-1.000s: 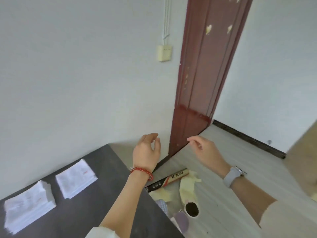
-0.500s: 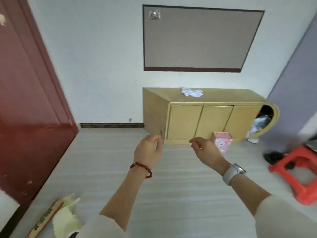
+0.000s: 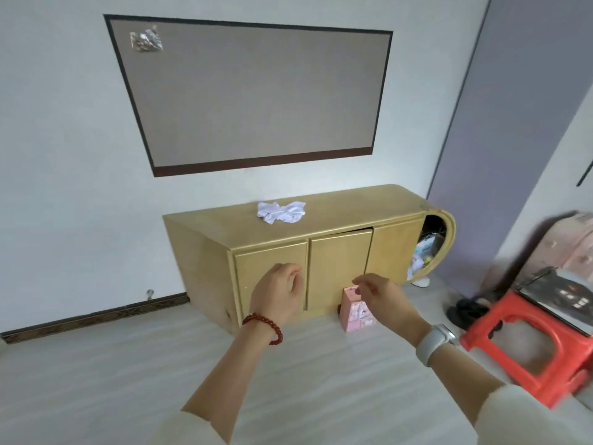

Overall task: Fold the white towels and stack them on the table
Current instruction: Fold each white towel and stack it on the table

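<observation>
The crumpled white towels (image 3: 281, 212) lay on the wooden cabinet (image 3: 337, 216), far beyond both hands, their long axis running left to right. Left hand (image 3: 277, 295) and right hand (image 3: 382, 295) hung empty, fingers loosely curled; the left seemed marginally nearer

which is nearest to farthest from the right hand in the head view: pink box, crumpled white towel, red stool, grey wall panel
1. pink box, on the floor just under the right hand.
2. red stool, on the floor to its right.
3. crumpled white towel, on the cabinet top beyond.
4. grey wall panel, high on the wall behind.
</observation>
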`<state>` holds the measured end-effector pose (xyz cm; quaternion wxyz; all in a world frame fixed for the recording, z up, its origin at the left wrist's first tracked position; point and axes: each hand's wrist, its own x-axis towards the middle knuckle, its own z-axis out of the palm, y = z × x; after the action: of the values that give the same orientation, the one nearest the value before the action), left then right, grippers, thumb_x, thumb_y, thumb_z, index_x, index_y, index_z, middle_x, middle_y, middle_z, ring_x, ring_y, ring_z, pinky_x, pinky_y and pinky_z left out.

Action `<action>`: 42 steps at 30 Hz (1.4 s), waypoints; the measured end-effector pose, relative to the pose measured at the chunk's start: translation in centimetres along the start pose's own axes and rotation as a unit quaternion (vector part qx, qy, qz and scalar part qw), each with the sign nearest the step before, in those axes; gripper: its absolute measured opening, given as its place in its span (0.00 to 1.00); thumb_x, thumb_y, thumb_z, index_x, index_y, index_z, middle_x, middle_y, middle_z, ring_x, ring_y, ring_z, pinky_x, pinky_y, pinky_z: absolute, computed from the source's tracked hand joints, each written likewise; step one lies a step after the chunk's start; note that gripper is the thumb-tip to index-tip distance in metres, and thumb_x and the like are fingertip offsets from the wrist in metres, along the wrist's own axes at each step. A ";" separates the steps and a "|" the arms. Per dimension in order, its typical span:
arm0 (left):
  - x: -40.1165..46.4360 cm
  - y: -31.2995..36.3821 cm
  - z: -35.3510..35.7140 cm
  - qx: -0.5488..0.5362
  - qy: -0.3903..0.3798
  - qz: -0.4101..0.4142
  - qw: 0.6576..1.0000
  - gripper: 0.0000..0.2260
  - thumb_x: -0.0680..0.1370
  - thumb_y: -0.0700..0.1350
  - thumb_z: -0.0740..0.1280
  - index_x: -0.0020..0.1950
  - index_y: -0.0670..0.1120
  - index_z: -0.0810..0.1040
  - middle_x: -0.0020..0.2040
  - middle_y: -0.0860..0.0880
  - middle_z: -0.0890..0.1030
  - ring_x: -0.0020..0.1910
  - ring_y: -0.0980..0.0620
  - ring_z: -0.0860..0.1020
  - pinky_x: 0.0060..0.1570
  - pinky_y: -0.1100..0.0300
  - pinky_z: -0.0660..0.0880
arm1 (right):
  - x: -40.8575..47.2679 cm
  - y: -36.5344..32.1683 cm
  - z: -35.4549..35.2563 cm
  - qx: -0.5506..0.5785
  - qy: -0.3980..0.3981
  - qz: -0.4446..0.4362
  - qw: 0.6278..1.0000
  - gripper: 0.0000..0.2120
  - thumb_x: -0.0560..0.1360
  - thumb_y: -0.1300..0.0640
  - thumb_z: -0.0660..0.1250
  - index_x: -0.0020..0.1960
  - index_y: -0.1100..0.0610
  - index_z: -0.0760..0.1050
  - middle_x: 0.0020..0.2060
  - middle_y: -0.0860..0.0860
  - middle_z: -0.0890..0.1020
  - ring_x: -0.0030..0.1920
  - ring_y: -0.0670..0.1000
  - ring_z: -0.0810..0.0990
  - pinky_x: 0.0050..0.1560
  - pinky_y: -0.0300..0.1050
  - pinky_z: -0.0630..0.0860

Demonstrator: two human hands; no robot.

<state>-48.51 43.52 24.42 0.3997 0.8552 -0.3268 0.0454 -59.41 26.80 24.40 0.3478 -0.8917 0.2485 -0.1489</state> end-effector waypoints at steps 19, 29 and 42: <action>41.9 -11.4 20.6 0.008 -0.018 -0.197 0.980 0.09 0.78 0.43 0.61 0.54 0.45 0.78 0.52 0.49 0.80 0.48 0.52 0.76 0.48 0.66 0.67 | 48.0 13.0 2.6 0.019 -0.094 0.022 0.995 0.12 0.76 0.62 0.59 0.54 0.58 0.78 0.45 0.51 0.82 0.43 0.48 0.76 0.43 0.37 0.67; 53.4 -23.7 24.9 0.039 0.027 -0.371 0.928 0.12 0.77 0.41 0.60 0.60 0.43 0.73 0.59 0.45 0.72 0.50 0.45 0.77 0.49 0.61 0.68 | 65.0 13.1 12.3 0.022 -0.230 -0.010 0.973 0.11 0.75 0.63 0.59 0.52 0.59 0.79 0.44 0.53 0.83 0.45 0.53 0.79 0.48 0.41 0.72; 64.2 -37.6 31.6 0.013 0.172 -0.437 0.883 0.07 0.74 0.35 0.65 0.50 0.39 0.80 0.50 0.44 0.75 0.47 0.44 0.75 0.45 0.62 0.68 | 80.3 13.2 24.3 0.008 -0.313 -0.023 0.949 0.12 0.77 0.62 0.57 0.58 0.55 0.74 0.48 0.49 0.80 0.43 0.47 0.76 0.44 0.40 0.73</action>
<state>18.35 5.00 0.22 0.4180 0.8951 0.1544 0.0165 13.55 -12.16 5.34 0.4120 -0.8960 0.1051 0.1279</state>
